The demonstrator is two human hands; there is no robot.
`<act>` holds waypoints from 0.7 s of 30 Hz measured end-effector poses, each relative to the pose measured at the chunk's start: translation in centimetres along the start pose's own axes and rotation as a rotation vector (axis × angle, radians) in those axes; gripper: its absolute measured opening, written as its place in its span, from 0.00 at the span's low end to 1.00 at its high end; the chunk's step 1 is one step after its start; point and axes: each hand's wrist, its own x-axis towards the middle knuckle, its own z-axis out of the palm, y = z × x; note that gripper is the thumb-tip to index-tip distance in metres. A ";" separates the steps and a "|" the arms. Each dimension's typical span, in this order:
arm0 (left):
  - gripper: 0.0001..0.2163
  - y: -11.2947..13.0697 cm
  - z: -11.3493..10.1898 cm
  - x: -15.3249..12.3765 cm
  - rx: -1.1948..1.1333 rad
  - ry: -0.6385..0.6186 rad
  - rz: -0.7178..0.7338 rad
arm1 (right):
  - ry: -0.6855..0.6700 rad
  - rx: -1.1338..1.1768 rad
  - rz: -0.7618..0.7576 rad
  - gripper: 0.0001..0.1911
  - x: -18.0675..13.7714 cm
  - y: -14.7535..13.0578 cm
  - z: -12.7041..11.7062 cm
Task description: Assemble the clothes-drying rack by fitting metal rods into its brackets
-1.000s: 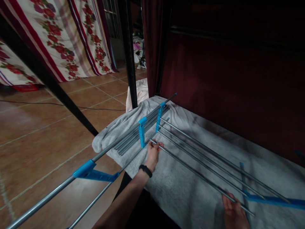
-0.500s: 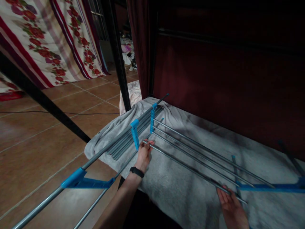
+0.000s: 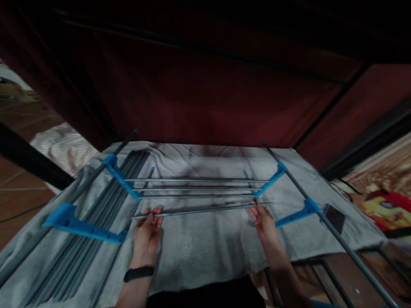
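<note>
My left hand [image 3: 148, 229] is closed around the left end of a thin grey metal rod [image 3: 202, 210]. Near its other end, the fingers of my right hand [image 3: 262, 220] grip the same rod from below. Beyond it, several similar rods [image 3: 195, 188] span two blue plastic brackets, a left one [image 3: 123, 177] and a right one [image 3: 271, 179]. Closer to me, a second left bracket [image 3: 85, 226] and a second right bracket [image 3: 297, 214] sit on long metal poles, with no rod between them. The held rod's left tip lies near the closer left bracket.
Loose grey rods [image 3: 93, 226] lie bundled at the left on a grey blanket [image 3: 199, 248]. A phone [image 3: 333, 218] rests at the right by the right-hand pole [image 3: 340, 239]. Dark red fabric [image 3: 205, 102] hangs behind. Black posts stand at both sides.
The view has swung to the right, bringing the right-hand brackets, pole and phone into sight. Both hands still hold the rod, which now lies nearly crosswise in front of me.
</note>
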 end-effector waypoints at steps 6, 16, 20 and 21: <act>0.11 -1.8 1.5 -1.5 0.048 -0.032 -0.033 | -0.034 0.014 0.056 0.16 -1.0 0.9 0.5; 0.09 -2.1 1.5 -2.4 0.065 -0.083 -0.003 | 0.097 0.053 0.080 0.10 0.3 2.3 -1.8; 0.07 -1.9 0.6 -2.5 0.053 -0.145 0.048 | 0.065 -0.020 0.082 0.09 0.8 3.1 -4.1; 0.08 -1.8 0.3 -2.3 0.049 -0.145 0.080 | 0.068 -0.028 0.078 0.10 1.1 3.2 -4.7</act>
